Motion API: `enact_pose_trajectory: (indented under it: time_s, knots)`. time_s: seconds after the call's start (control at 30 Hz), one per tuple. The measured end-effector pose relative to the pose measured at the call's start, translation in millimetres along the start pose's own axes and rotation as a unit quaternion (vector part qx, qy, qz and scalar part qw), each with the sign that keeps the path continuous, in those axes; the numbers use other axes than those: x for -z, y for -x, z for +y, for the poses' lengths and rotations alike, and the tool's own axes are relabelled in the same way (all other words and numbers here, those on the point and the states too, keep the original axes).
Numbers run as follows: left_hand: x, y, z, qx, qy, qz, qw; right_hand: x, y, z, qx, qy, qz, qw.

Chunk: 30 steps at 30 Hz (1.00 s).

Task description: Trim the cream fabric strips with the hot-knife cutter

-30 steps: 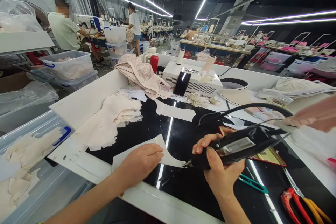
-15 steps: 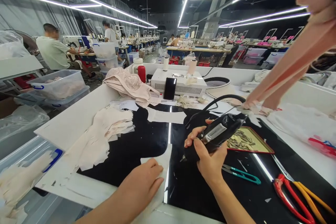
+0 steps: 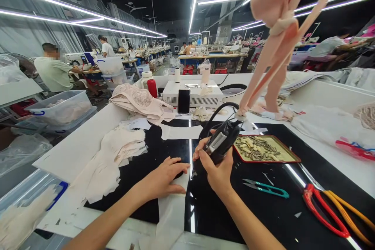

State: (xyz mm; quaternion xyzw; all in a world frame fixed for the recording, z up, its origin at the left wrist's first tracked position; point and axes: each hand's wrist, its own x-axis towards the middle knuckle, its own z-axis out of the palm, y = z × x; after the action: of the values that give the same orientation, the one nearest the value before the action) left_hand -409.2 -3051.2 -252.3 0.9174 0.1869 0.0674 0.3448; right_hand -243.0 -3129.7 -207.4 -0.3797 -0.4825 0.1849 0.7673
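Note:
My left hand (image 3: 168,175) lies with its fingers spread on a pale strip of fabric (image 3: 172,215), which runs down over the near edge of the black board. My right hand (image 3: 216,166) is wrapped round a black corded power tool (image 3: 220,143) that looks like an electric fabric cutter. Its lower end points at the strip, just right of my left fingertips; the tip itself is hard to make out. Knotted pink straps (image 3: 274,58) hang from above and are tied to the tool's upper end. A second pale piece (image 3: 181,132) lies further back.
Layered fabric pieces (image 3: 108,164) are heaped at left. To the right lie a tray of seeds (image 3: 266,160), teal thread snips (image 3: 271,190) and big scissors with red and orange handles (image 3: 322,211). A phone (image 3: 184,101) leans on a white box (image 3: 202,93). Co-workers sit beyond.
My left hand has moved forward along the strip and its fingers have spread. My right hand has brought the black tool leftward, closer to the strip. The view has shifted slightly.

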Motion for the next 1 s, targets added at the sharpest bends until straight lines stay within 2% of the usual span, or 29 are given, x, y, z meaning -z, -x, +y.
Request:
enact_pose_trajectory:
  time_s: [0.13,0.4,0.77,1.0]
  knots:
    - [1.1,3,-2,0.009,-0.021,-0.012,1.000,-6,1,1,0.001,-0.004,-0.007,1.000]
    - [0.9,4,-10,-0.019,-0.043,-0.010,0.999,-13,3,4,-0.007,0.014,-0.012,1.000]
    - [1.5,3,-9,-0.060,-0.087,-0.008,0.994,-23,13,10,-0.023,0.022,-0.024,0.999]
    - [7.0,3,-3,-0.044,-0.084,-0.019,0.995,-23,12,6,-0.027,0.005,-0.031,0.999]
